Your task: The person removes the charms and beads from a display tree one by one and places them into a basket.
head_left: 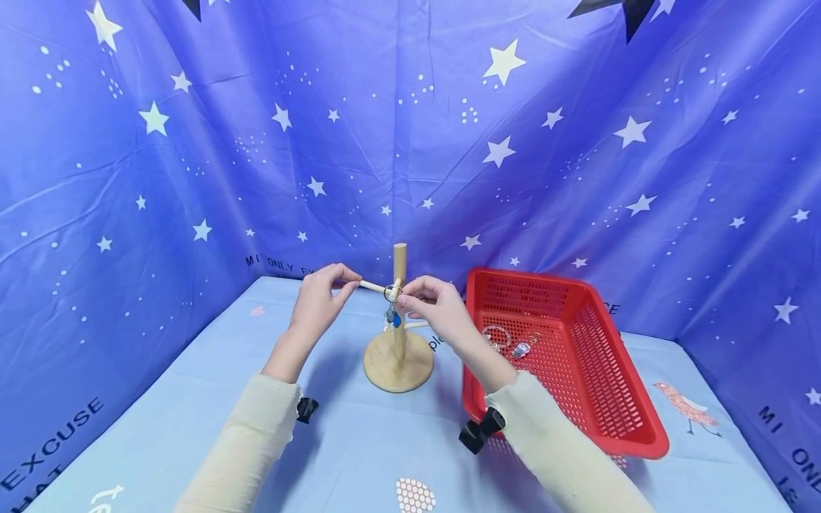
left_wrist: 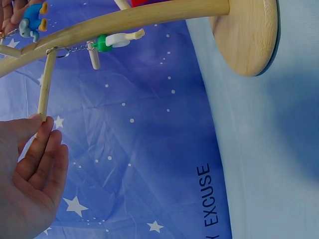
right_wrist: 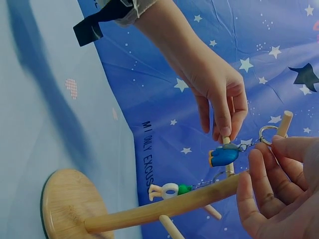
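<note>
A wooden stand (head_left: 400, 342) with a round base and side pegs stands upright on the table. My left hand (head_left: 321, 296) pinches the tip of its left peg (left_wrist: 46, 92) between thumb and forefinger. On that peg hangs a keychain with a green-and-white figure (left_wrist: 112, 42). Between thumb and fingers, my right hand (head_left: 439, 303) pinches the metal ring (right_wrist: 262, 133) of a second keychain. Its blue figure (right_wrist: 224, 156) with orange feet dangles below. This ring overlaps the tip of another peg (right_wrist: 285, 121); whether it fully encircles the peg I cannot tell.
To the right of the stand sits a red plastic basket (head_left: 631, 399), holding a keychain with a pale blue-white charm (head_left: 522, 350) and a beaded loop (head_left: 497, 336). Light blue cloth (head_left: 359, 456) covers the table. A blue starry curtain (head_left: 359, 142) hangs behind.
</note>
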The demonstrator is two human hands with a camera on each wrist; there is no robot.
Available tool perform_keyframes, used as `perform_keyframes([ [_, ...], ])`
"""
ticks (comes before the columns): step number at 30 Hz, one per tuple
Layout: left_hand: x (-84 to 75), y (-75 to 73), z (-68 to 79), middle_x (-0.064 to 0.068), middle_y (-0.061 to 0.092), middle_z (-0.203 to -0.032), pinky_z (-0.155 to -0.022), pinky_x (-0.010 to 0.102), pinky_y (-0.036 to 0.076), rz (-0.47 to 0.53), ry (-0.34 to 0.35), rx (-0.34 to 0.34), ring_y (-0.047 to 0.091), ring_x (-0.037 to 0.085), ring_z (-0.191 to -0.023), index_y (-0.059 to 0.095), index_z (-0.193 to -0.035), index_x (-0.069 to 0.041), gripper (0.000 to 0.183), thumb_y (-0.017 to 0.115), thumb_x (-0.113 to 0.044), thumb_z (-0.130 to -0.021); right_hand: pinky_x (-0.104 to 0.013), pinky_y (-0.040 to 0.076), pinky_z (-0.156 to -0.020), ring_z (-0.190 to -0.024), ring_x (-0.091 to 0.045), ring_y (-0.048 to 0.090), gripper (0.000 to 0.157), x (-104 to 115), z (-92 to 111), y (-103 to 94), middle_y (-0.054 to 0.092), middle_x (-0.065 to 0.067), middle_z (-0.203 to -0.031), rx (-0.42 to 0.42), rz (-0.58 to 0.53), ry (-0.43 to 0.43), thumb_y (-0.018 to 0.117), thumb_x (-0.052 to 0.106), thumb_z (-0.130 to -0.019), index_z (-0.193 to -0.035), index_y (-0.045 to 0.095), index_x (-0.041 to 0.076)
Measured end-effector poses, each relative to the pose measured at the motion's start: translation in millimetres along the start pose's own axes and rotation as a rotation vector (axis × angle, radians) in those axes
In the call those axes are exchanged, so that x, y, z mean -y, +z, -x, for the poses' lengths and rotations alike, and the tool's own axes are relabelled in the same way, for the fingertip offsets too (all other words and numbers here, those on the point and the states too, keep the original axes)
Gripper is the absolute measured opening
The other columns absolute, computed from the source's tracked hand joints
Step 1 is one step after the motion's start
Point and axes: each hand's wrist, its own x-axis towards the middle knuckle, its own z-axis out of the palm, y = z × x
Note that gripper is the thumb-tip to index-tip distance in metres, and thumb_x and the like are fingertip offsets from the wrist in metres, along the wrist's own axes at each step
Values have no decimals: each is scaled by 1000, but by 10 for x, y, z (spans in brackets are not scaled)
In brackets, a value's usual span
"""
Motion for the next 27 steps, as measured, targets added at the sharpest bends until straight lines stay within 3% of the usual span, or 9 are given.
perform_keyframes([
  [12, -1, 4, 11, 8, 75, -98, -88, 43, 58, 7, 2, -5, 72, 28, -94, 73, -96, -10, 6, 69, -14, -94, -42, 61, -81, -78, -9, 69, 15, 69, 107, 26, 75, -18, -97, 37, -18, -40, 68, 8, -94, -102, 65, -4],
  [19, -12, 6, 12, 8, 76, -98, -87, 43, 59, 14, 10, -8, 72, 28, -93, 73, -96, -10, 6, 69, -14, -94, -31, 61, -77, -78, -7, 69, 16, 103, 164, 11, 74, -20, -97, 47, -11, -59, 67, 9, -94, -102, 65, -5],
  [27, 14, 13, 13, 8, 76, -98, -87, 43, 59, 19, 8, -9, 72, 27, -93, 73, -97, -10, 6, 69, -14, -94, -29, 60, -77, -80, -10, 70, 15, 115, 235, -35, 74, -22, -99, 51, -27, -76, 66, 7, -95, -103, 64, -6],
])
